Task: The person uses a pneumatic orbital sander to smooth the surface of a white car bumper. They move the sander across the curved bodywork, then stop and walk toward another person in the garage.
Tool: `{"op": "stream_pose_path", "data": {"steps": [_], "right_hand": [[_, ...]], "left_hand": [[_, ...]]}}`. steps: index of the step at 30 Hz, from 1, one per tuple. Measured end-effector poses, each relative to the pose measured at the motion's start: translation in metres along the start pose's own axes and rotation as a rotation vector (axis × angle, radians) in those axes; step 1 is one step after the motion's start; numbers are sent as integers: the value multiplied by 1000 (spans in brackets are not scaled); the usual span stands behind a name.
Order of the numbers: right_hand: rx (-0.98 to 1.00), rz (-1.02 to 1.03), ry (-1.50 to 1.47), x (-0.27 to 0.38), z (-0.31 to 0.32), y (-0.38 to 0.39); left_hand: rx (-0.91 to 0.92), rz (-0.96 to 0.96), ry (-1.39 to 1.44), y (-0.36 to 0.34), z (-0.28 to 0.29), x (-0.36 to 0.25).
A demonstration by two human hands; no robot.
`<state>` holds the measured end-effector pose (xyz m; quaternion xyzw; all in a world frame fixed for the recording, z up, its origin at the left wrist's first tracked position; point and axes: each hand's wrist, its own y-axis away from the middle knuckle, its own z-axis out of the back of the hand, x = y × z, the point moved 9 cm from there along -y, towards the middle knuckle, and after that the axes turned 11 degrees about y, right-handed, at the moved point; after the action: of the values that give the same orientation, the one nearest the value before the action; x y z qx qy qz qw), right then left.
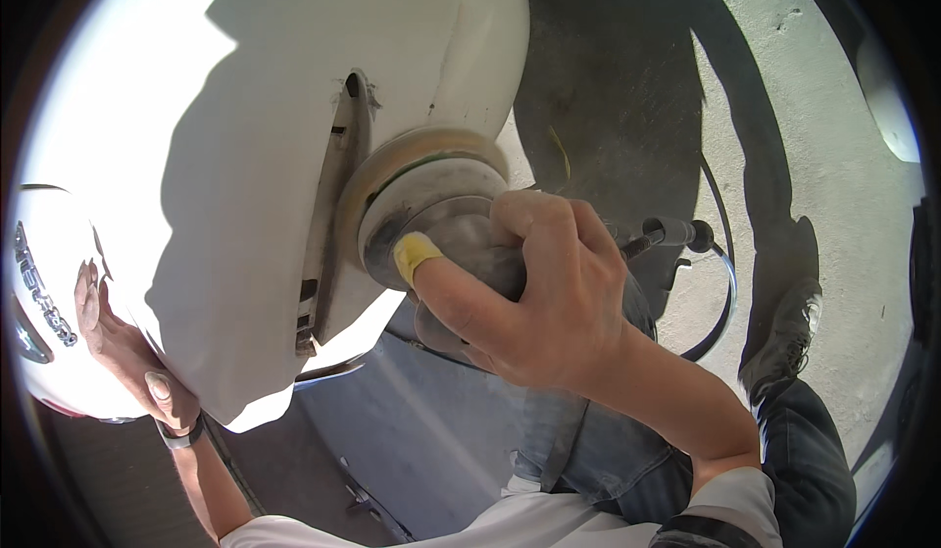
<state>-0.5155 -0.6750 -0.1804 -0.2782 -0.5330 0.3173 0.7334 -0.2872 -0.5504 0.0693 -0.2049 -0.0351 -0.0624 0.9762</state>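
Note:
A white curved vehicle body panel (245, 19) fills the upper left, with a long narrow slot (326, 195) cut in it. A round dust-covered sander (431, 205) has its pad at the panel just right of the slot. My right hand (534, 298) grips the sander from above, a yellow wrap round one digit. My left hand (132, 352) lies at the left edge of the panel, fingers stretched out on its surface, beside chrome raised lettering. A hose (725, 274) runs from the sander's right side past a cylindrical fitting (668, 234).
Concrete ground (804, 107) with dark shadows lies to the right, along with a pale curved object (882, 102) at the far edge. My legs (799, 450) and a shoe (789, 337) are at lower right. Grey surfaces show below the panel.

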Motion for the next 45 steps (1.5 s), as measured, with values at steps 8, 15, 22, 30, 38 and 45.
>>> {"op": "stream_pose_path", "data": {"steps": [8, 15, 22, 30, 38, 45], "right_hand": [[53, -87, -53, -9, 0, -7], [110, -56, 30, -23, 8, -20], [337, 93, 164, 19, 17, -31], [89, 159, 170, 33, 26, -33], [163, 179, 357, 29, 23, -86], [387, 327, 437, 58, 12, -107]], "left_hand": [[11, -25, 17, 2, 2, 4], [-3, 6, 12, 1, -2, -3], [40, -19, -7, -1, -3, -11], [34, -38, -14, 7, 1, -3], [44, -42, -10, 11, 4, 1], [75, 59, -39, 16, 2, -1]]}}
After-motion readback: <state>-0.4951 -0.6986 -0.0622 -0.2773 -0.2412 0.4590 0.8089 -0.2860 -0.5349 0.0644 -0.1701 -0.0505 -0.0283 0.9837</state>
